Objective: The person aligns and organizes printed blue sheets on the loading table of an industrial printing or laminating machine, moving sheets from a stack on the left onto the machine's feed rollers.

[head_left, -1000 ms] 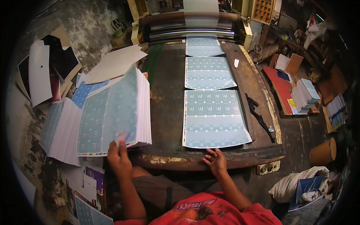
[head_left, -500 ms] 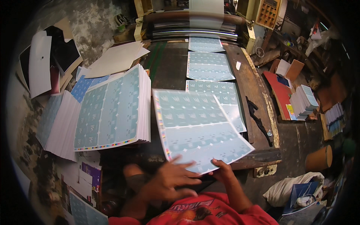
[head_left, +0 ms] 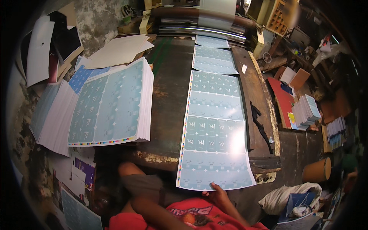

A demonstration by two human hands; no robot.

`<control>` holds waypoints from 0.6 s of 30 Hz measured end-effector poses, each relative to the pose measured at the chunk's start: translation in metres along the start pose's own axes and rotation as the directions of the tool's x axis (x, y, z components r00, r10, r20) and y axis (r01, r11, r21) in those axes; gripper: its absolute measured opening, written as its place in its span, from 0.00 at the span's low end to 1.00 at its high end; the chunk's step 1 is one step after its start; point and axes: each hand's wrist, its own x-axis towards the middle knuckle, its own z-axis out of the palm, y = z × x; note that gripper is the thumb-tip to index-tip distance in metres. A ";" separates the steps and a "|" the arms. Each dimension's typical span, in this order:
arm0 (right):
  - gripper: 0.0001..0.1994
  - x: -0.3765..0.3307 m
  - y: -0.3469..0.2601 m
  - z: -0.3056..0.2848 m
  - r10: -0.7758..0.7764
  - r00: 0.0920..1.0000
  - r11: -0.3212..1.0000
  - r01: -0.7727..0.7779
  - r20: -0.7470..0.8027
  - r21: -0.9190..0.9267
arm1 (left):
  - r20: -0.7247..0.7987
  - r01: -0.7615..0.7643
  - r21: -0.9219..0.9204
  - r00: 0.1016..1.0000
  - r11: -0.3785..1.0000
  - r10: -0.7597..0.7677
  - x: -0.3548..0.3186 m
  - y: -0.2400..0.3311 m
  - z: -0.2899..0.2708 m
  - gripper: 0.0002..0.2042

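My right hand (head_left: 217, 196) pinches the near edge of a printed sheet (head_left: 211, 153), thumb on top, fingers mostly hidden beneath. Pale blue-green with rows of repeated panels and a coloured strip down its left side, the sheet overhangs the near edge of the machine table. Its far end meets or overlaps another like sheet (head_left: 216, 97); I cannot tell which. Glare whitens its right part. My left forearm is bent across my lap towards the lower edge, and the left hand is out of sight.
More sheets (head_left: 214, 58) lie in line up to the rollers (head_left: 201, 32). A tall stack of printed sheets (head_left: 115, 103) leans at the left, with cardboard (head_left: 117, 51) behind. A black bracket-like part (head_left: 260, 124) lies right of the sheets. Bundled prints (head_left: 306, 111) stand farther right.
The held sheet has swung from a leftward tilt into line with the sheets behind it. My left hand has left its near edge and gone out of view. The right hand keeps its hold.
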 end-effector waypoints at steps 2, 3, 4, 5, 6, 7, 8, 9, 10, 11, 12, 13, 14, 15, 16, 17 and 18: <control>0.21 -0.010 -0.003 0.006 0.072 0.997 0.996 -0.072 0.010 0.054 | 0.010 0.005 0.020 1.000 1.000 -0.005 -0.005 0.006 0.001 0.18; 0.21 -0.011 -0.006 0.007 0.109 0.994 0.991 -0.110 0.017 0.079 | 0.009 0.006 0.032 1.000 0.999 -0.006 -0.008 0.009 0.001 0.17; 0.21 -0.009 -0.009 0.009 0.075 0.997 0.995 -0.076 0.020 0.057 | 0.021 0.008 0.038 1.000 0.999 -0.009 -0.010 0.011 0.000 0.17; 0.21 -0.006 -0.011 0.011 0.042 0.999 0.998 -0.043 0.024 0.034 | 0.030 0.014 0.047 0.999 0.999 -0.016 -0.013 0.014 -0.001 0.17; 0.21 -0.002 -0.011 0.011 0.010 1.000 1.000 -0.010 0.027 0.012 | 0.037 0.019 0.064 0.999 0.998 -0.021 -0.016 0.017 -0.001 0.16; 0.22 0.005 -0.012 0.007 -0.016 1.000 1.000 0.016 0.027 -0.020 | 0.046 0.026 0.083 0.998 0.996 -0.030 -0.018 0.021 0.000 0.16; 0.22 0.012 -0.012 0.003 -0.027 0.998 1.000 0.028 0.048 -0.014 | 0.054 0.038 0.110 0.998 0.993 -0.044 -0.022 0.026 0.001 0.16; 0.23 0.019 -0.012 0.001 -0.039 0.997 0.999 0.040 0.068 -0.006 | 0.050 0.066 0.146 0.996 0.987 -0.074 -0.030 0.032 -0.001 0.15; 0.23 0.025 -0.014 0.001 -0.050 0.994 0.999 0.050 0.093 -0.004 | 0.040 0.096 0.198 0.994 0.975 -0.106 -0.040 0.038 -0.001 0.15; 0.24 0.031 -0.015 0.003 -0.053 0.991 0.998 0.050 0.124 0.029 | 0.017 0.149 0.269 0.987 0.951 -0.160 -0.059 0.044 -0.002 0.15; 0.24 0.036 -0.018 0.008 -0.064 0.992 0.998 0.061 0.112 0.025 | -0.044 0.209 0.351 0.977 0.913 -0.207 -0.087 0.050 -0.008 0.16; 0.24 0.038 -0.021 0.012 -0.088 0.993 0.996 0.086 0.082 0.036 | -0.088 0.267 0.412 0.963 0.871 -0.254 -0.111 0.054 -0.020 0.18; 0.24 0.040 -0.024 0.015 -0.114 0.992 0.993 0.111 0.051 0.049 | -0.131 0.321 0.469 0.947 0.823 -0.294 -0.136 0.058 -0.029 0.19; 0.23 0.041 -0.028 0.014 -0.135 0.991 0.990 0.135 0.014 0.047 | -0.468 0.324 0.534 0.883 0.781 -0.047 -0.146 0.057 -0.026 0.21; 0.22 0.042 -0.028 0.015 -0.149 0.988 0.988 0.150 -0.027 0.034 | -0.653 0.486 0.666 0.746 0.567 0.128 -0.145 0.062 -0.024 0.21; 0.21 0.044 -0.029 0.020 -0.163 0.985 0.986 0.165 -0.061 0.021 | -0.789 0.708 0.614 0.538 0.348 0.298 -0.144 0.069 -0.017 0.22; 0.20 0.045 -0.027 0.025 -0.177 0.979 0.984 0.179 -0.097 0.007 | -0.786 0.893 0.440 0.435 -0.097 0.439 -0.141 0.079 -0.015 0.20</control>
